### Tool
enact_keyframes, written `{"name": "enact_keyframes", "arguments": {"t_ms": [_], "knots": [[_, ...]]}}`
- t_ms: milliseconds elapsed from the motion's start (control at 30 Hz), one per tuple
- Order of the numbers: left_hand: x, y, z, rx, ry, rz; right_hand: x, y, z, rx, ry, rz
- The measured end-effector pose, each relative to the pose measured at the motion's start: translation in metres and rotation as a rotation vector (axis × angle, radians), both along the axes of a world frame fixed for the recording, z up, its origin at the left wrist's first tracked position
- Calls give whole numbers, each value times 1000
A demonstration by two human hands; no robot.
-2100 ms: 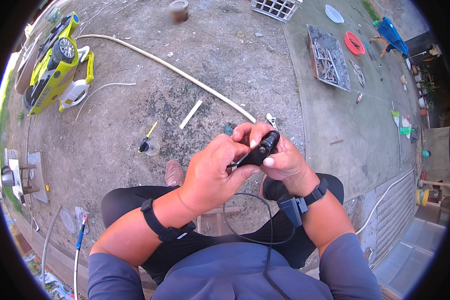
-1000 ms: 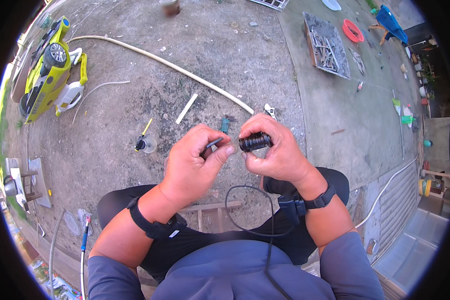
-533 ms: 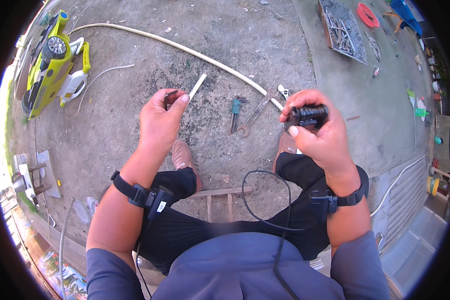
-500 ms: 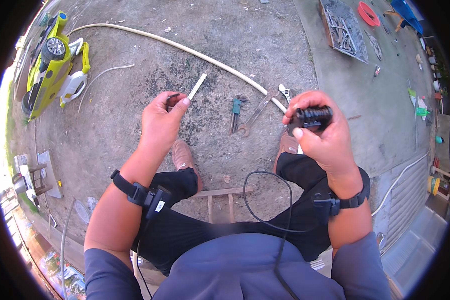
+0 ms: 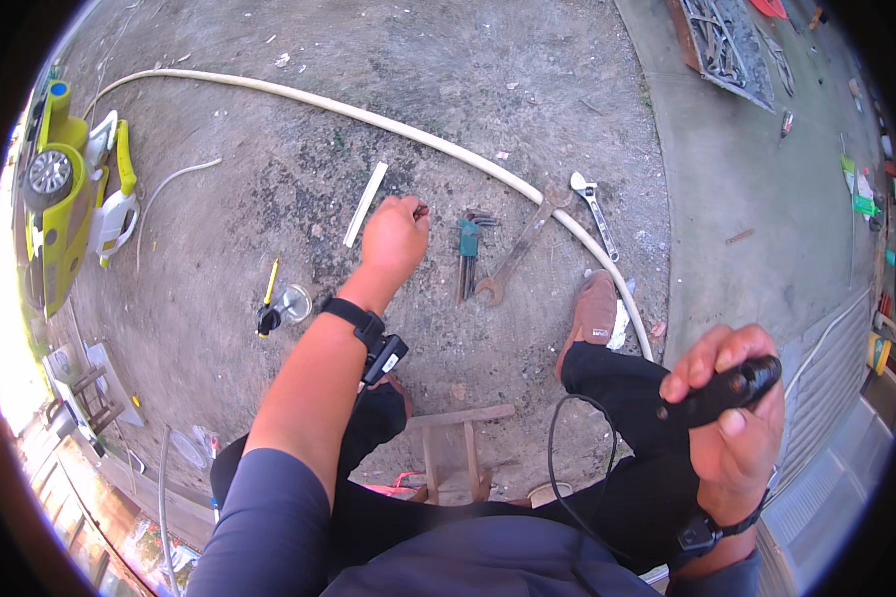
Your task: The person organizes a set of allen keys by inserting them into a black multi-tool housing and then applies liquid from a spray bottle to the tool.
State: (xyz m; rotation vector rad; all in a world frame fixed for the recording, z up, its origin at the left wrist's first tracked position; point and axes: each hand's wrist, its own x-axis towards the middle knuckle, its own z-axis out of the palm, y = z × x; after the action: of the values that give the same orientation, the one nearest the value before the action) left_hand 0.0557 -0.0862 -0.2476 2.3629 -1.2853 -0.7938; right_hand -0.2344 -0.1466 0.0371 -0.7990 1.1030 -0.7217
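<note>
My left hand [image 5: 396, 239] reaches over the ground with its fingers closed on a small dark piece [image 5: 421, 211], mostly hidden by the fingers. Beside it lies a flat whitish strip [image 5: 365, 205]. To its right are a hex key set in a green holder [image 5: 468, 239] and a large rusty open-ended wrench [image 5: 516, 249]. At the lower right my right hand [image 5: 732, 423] grips a black elongated part [image 5: 722, 393] with round spots along its face; its exact kind I cannot tell.
A cream hose [image 5: 388, 124] curves across the ground, with an adjustable wrench [image 5: 595, 214] beside it. A clear round container [image 5: 294, 301] and a yellow-and-black tool [image 5: 269, 303] lie left of my arm. A wooden stool [image 5: 458, 416] stands below; a yellow-green toy car [image 5: 60, 209] is far left.
My left hand has moved right and lower over the ground, uncovering the whole whitish strip. My right hand has moved right and nearer my body with the black part turned. The view has shifted.
</note>
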Motion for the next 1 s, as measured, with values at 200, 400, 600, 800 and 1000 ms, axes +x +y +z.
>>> {"name": "enact_keyframes", "arguments": {"t_ms": [200,400,600,800,1000], "knots": [[-15,-21,-59,13,-33,16,1,-26,-11,124,41,-85],[-16,-47,-79,124,-60,-60,-1,-47,-19,182,54,-48],[-16,-51,-87,145,-85,-67,-2,-58,-24,191,51,-60],[-13,-44,-92,11,-31,-77,3,-55,-22,208,46,-72],[-22,-55,-31,-64,836,404,12,-43,-18,193,-34,-72]]}}
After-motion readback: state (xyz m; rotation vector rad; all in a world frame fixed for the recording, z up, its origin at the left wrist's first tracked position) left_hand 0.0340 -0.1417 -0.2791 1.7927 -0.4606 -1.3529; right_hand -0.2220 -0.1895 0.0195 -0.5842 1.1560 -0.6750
